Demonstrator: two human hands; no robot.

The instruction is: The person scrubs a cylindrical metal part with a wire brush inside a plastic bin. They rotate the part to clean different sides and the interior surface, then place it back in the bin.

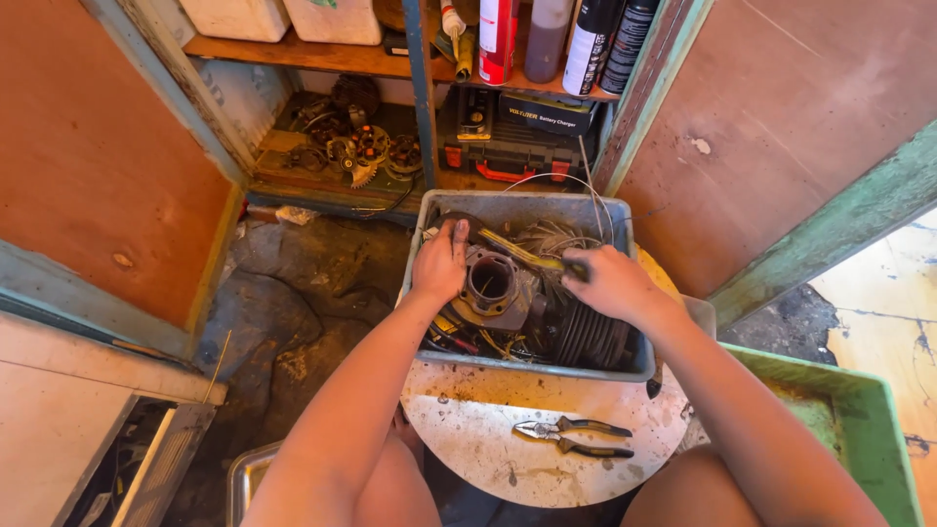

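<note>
Both hands reach into a grey bin of wires and metal parts on a round table. The left hand lies on an engine cylinder in the bin's middle, fingers spread and flat. The right hand curls its fingers around a dark handle. Tangled wire crowds the bin's far side. Pliers lie on the table, near the bin.

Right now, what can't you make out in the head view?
- Bottom of the grey bin: buried under the engine cylinder and wires.
- What the right hand grips: only a dark tip shows; fingers cover the rest.
- Left hand fingertips: hidden among the parts.
- Spray cans on the shelf: tops cut off by the top edge.
</note>
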